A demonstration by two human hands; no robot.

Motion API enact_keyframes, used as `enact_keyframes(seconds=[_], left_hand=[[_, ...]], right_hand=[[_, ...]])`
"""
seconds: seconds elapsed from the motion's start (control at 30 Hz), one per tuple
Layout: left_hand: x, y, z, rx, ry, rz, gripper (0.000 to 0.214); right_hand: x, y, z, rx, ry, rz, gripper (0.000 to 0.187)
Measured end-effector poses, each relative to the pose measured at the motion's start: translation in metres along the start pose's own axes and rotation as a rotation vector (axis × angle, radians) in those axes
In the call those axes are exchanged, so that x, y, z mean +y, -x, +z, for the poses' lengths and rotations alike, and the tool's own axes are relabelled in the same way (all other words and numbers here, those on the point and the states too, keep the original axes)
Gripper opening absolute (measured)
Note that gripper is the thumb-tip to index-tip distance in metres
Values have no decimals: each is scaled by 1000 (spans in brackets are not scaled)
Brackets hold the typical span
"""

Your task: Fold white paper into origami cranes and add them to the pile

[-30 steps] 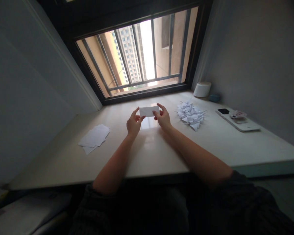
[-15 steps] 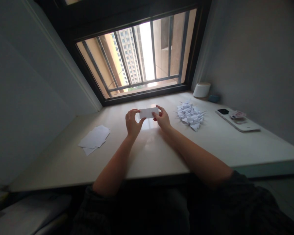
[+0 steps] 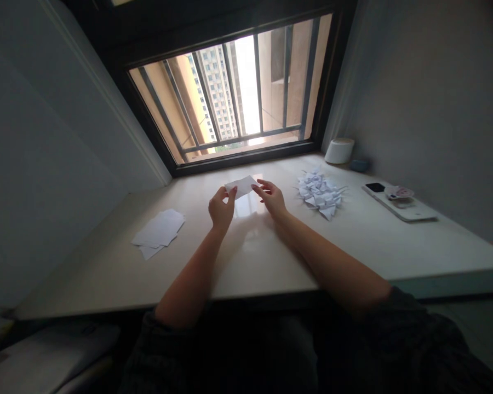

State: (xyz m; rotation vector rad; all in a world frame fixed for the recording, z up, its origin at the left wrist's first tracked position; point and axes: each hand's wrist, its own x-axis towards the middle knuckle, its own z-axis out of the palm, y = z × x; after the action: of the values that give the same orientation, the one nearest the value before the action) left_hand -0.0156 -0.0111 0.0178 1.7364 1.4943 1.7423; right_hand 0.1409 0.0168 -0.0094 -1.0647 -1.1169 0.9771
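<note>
A small folded white paper (image 3: pixel 241 186) is held above the middle of the pale desk (image 3: pixel 271 257), tilted with its right end raised. My left hand (image 3: pixel 221 208) pinches its left end between thumb and fingers. My right hand (image 3: pixel 271 198) touches the right end with its fingertips, the fingers loosely spread. A loose stack of flat white sheets (image 3: pixel 159 232) lies to the left of my left arm. A heap of folded white paper figures (image 3: pixel 320 193) lies just right of my right hand.
A white phone (image 3: pixel 398 202) with a small patterned item on it lies at the right. A white round container (image 3: pixel 339 150) and a small blue object (image 3: pixel 359 164) stand in the far right corner. A barred window (image 3: pixel 238 93) rises behind the desk; walls close both sides.
The paper has tilted from level to slanted and shifted slightly left. My right fingers have loosened from a pinch to a fingertip touch; my left hand has kept its hold.
</note>
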Motion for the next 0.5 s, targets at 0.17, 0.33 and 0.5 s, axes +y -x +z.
enact_keyframes(seconds=[0.17, 0.33, 0.5], left_hand=[[-10, -2, 7, -71, 294, -302, 35], [-14, -1, 11, -91, 401, -403, 38], [-17, -1, 13, -157, 514, -553, 38]], right_hand=[[1, 1, 2, -65, 19, -13, 50], [2, 1, 3, -51, -101, 29, 45], [4, -1, 2, -56, -242, 125, 46]])
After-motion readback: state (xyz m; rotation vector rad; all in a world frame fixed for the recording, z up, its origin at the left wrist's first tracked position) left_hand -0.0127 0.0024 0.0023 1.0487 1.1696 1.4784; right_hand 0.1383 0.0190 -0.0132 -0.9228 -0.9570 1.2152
